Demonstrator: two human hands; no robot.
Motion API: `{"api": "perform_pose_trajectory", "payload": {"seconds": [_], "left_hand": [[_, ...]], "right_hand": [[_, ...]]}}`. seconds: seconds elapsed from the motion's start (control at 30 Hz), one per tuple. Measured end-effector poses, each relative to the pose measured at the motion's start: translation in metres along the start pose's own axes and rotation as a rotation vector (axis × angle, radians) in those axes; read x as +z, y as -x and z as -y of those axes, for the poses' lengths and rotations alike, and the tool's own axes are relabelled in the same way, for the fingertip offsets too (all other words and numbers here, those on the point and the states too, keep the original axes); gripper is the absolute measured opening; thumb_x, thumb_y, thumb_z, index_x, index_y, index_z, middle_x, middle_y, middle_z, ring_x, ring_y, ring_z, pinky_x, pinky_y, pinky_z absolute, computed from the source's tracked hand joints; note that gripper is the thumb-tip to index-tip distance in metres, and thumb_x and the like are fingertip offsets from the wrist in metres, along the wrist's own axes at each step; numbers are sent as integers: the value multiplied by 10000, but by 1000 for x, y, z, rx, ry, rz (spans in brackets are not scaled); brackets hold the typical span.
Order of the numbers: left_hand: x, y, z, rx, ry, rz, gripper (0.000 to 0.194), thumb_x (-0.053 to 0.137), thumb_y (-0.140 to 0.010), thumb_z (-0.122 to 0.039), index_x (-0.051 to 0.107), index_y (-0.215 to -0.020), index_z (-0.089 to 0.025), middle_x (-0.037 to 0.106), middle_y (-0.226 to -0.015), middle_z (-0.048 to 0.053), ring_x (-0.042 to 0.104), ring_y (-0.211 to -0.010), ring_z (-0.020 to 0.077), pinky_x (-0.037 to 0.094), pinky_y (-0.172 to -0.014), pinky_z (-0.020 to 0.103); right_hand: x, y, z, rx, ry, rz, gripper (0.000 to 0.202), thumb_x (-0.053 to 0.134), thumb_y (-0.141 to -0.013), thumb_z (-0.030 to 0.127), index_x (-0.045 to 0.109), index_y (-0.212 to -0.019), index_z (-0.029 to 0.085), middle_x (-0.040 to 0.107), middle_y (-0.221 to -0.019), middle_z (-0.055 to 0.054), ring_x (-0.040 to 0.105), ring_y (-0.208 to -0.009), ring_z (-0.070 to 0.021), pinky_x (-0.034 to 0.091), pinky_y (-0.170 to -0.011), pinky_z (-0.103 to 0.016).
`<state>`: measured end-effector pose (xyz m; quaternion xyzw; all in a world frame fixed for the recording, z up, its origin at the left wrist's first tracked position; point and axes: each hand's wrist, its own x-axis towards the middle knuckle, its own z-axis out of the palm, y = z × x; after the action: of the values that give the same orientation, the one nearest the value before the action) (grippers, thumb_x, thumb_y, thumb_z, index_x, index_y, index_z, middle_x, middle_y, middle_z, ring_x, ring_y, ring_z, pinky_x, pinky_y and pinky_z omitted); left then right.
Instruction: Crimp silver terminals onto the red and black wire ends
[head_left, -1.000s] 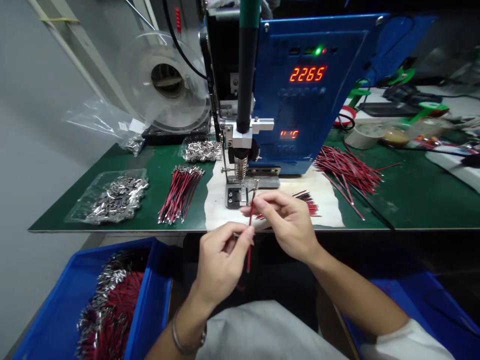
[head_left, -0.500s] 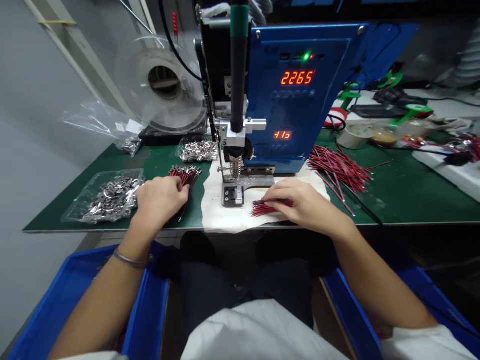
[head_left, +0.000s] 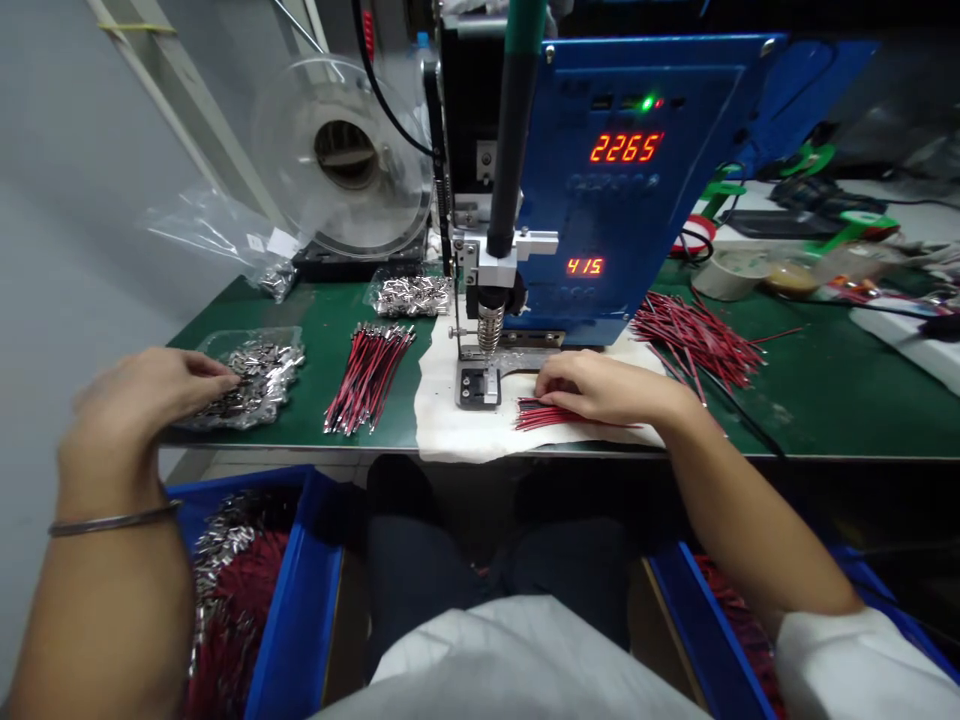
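My left hand [head_left: 161, 385] is over a clear plastic bag [head_left: 289, 337] of small silver metal connectors [head_left: 262, 370], thumb and forefinger close together at the pile. What lies between those fingertips is too small to make out. My right hand [head_left: 600, 385] rests on the cream sheet [head_left: 450, 425], its fingers closed on red and black wires [head_left: 536, 414]. Just left of it stands the small black fixture [head_left: 478, 388] under the spring-tipped head [head_left: 490, 325] of a blue machine [head_left: 592, 220]. A bundle of red and black wires [head_left: 367, 378] with metal ends lies between my left hand and the sheet.
Another bag of connectors [head_left: 411, 295] lies near the machine's base, left of it. A loose wire pile [head_left: 697, 335] is on the right. Blue bins [head_left: 300, 580] holding wires stand below the green table's edge [head_left: 825, 440]. A large clear reel [head_left: 352, 160] stands at the back left.
My left hand has let go of the wire bundle and moved left to the connectors, uncovering the bundle. My right hand stays at its wires. The view has shifted slightly.
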<state>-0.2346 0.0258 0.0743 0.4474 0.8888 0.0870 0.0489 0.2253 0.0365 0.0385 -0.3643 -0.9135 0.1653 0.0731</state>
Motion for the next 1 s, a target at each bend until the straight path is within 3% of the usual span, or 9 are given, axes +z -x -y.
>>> {"api": "perform_pose_trajectory", "payload": {"seconds": [0.13, 0.3, 0.47, 0.6, 0.67, 0.73, 0.83, 1.0], "left_hand": [[8, -7, 3, 91, 65, 110, 159, 862, -571, -277, 716, -587, -217, 588, -471, -28, 455, -542, 148, 293, -617, 257], [11, -3, 0, 103, 79, 108, 149, 856, -588, -243, 712, -595, -207, 601, -476, -33, 469, -535, 148, 285, -593, 258], [7, 0, 4, 136, 97, 9, 93, 808, -644, -263, 716, -633, -256, 536, -434, -51, 418, -511, 141, 259, -572, 248], [4, 16, -4, 109, 165, -190, 106, 782, -661, -331, 743, -722, -254, 438, -378, -43, 369, -479, 133, 245, -545, 247], [7, 35, -18, 190, 393, -299, 161, 754, -694, -349, 755, -798, -225, 473, -414, -45, 374, -465, 111, 260, -522, 239], [16, 59, -39, 333, 669, -285, 203, 752, -696, -345, 751, -812, -178, 569, -515, -26, 416, -495, 95, 304, -522, 228], [40, 96, -78, 495, 991, -143, 189, 759, -695, -319, 718, -768, -150, 651, -649, 17, 503, -563, 101, 364, -528, 216], [81, 133, -138, 470, 1359, 191, 228, 762, -705, -372, 686, -743, -161, 663, -691, 34, 548, -572, 100, 391, -497, 208]], "right_hand": [[-4, -2, 0, 12, -11, 16, 143, 558, -851, 197, 698, -879, 200, 714, -887, -36, 645, -776, -165, 470, -674, -248], [-9, -1, 5, -17, -36, -13, 172, 556, -863, 188, 726, -884, 207, 736, -877, -20, 666, -772, -158, 472, -696, -248], [-14, -2, 7, -23, -54, -23, 154, 590, -846, 196, 743, -864, 190, 740, -845, -29, 664, -736, -154, 475, -675, -249], [-16, -4, 6, -36, -58, -27, 134, 611, -819, 179, 740, -858, 191, 733, -843, -20, 656, -739, -143, 467, -664, -235], [-18, -6, 5, -29, -71, -14, 125, 619, -811, 180, 737, -850, 196, 730, -832, -13, 651, -730, -138, 461, -651, -231], [-20, -8, 5, -15, -88, 14, 115, 627, -808, 200, 736, -843, 200, 728, -820, -9, 646, -716, -137, 452, -639, -231], [-26, -11, 5, 10, -106, 96, 134, 631, -813, 259, 739, -866, 202, 729, -831, -14, 644, -720, -145, 442, -635, -236], [-44, -25, 6, -9, -127, 250, 192, 594, -838, 310, 722, -879, 172, 717, -817, -30, 629, -715, -156, 433, -630, -244]]}}
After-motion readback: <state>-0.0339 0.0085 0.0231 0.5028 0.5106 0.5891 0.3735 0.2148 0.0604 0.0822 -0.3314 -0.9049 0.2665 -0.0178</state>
